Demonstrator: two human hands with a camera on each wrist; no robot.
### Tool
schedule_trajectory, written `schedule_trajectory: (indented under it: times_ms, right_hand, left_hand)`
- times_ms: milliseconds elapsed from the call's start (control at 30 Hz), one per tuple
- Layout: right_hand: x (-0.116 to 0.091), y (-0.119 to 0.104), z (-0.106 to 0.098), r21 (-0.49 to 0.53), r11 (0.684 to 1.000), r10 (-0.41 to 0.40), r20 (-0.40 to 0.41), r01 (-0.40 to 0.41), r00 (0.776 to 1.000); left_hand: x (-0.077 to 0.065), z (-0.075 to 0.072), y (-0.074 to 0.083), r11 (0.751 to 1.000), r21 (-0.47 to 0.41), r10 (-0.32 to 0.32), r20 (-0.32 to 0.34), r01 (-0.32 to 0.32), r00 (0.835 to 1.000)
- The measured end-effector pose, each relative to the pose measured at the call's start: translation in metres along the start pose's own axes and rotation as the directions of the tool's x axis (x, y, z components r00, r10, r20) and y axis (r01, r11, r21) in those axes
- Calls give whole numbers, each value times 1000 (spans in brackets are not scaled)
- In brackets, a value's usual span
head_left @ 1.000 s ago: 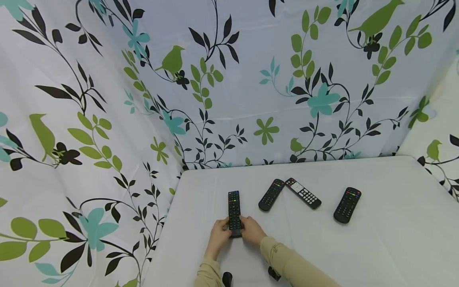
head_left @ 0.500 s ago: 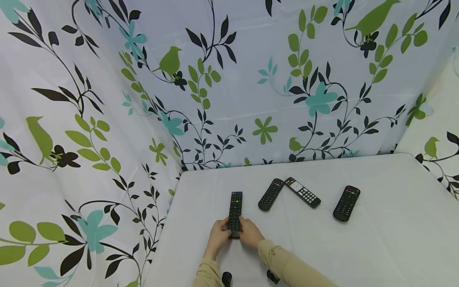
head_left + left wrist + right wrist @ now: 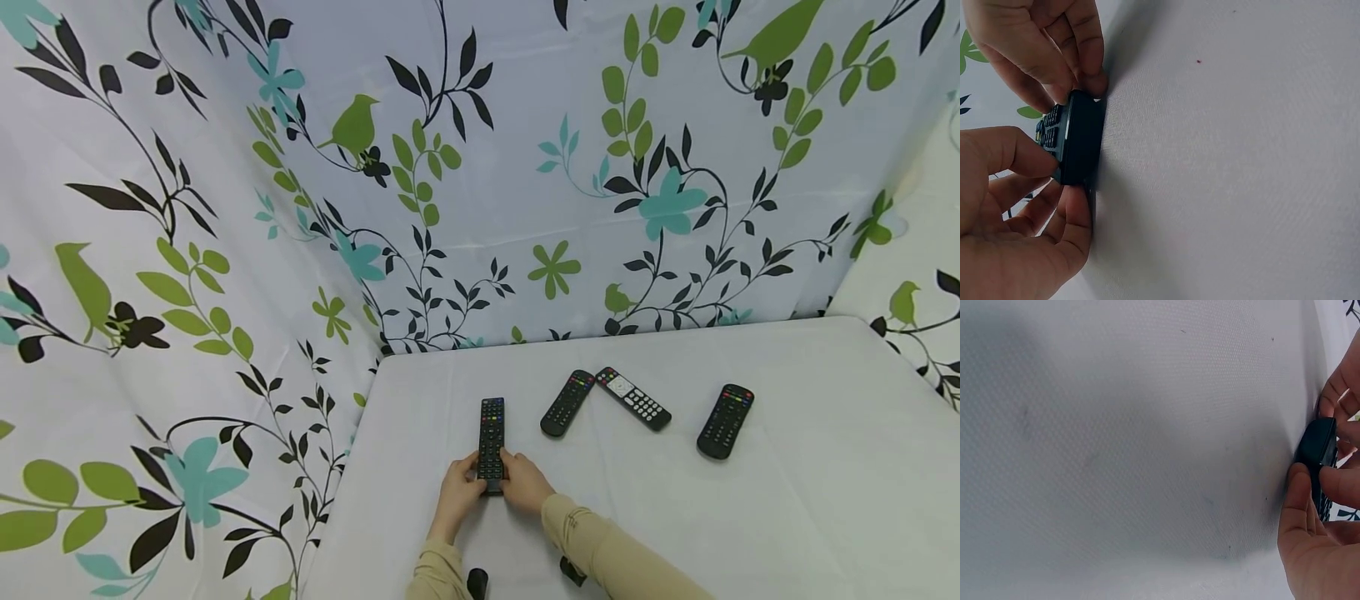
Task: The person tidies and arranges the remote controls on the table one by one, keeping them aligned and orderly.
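Note:
A long black remote control lies lengthwise away from me at the left part of the table, its buttons facing up. My left hand grips its near end from the left, and my right hand grips that end from the right. In the left wrist view the remote's dark end face shows between the fingers of both hands, close to the white cloth. The right wrist view shows the remote's end at the right edge, thumb and fingers on its sides. Whether it fully touches the cloth I cannot tell.
Beyond my right hand lie a black remote and a remote with white buttons, their far ends close together. Another black remote lies farther right. The white-covered table meets a patterned curtain at the back and left.
The held remote's far end swung slightly right, then a little back left. Both hands keep their grip on its near end. The other remotes stay where they were.

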State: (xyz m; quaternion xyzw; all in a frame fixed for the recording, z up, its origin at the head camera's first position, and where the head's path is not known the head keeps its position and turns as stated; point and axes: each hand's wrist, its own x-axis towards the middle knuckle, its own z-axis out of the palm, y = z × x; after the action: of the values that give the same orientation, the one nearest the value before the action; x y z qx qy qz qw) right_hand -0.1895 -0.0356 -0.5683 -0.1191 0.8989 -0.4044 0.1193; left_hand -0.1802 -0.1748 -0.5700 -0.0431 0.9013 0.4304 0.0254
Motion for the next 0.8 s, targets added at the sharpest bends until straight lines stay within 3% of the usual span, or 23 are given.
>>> schedule_trajectory:
  times_ms: [200, 500, 667, 800]
  right_hand:
    - [-4, 0, -4, 5, 1000, 6, 4, -6, 1000]
    - [-10, 15, -23, 15, 999, -41, -54, 42, 998]
    - [-13, 34, -37, 52, 997, -54, -119, 60, 991]
    - [-15, 48, -51, 106, 994, 7, -219, 16, 976]
  left_hand:
    - [0, 1, 3, 1000, -22, -14, -12, 13, 1000]
    - [13, -3, 25, 1000, 3, 1, -153, -1, 988]
    - [22, 3, 45, 999, -13, 34, -107, -36, 994]
    - [29, 11, 60, 995, -11, 94, -63, -95, 994]
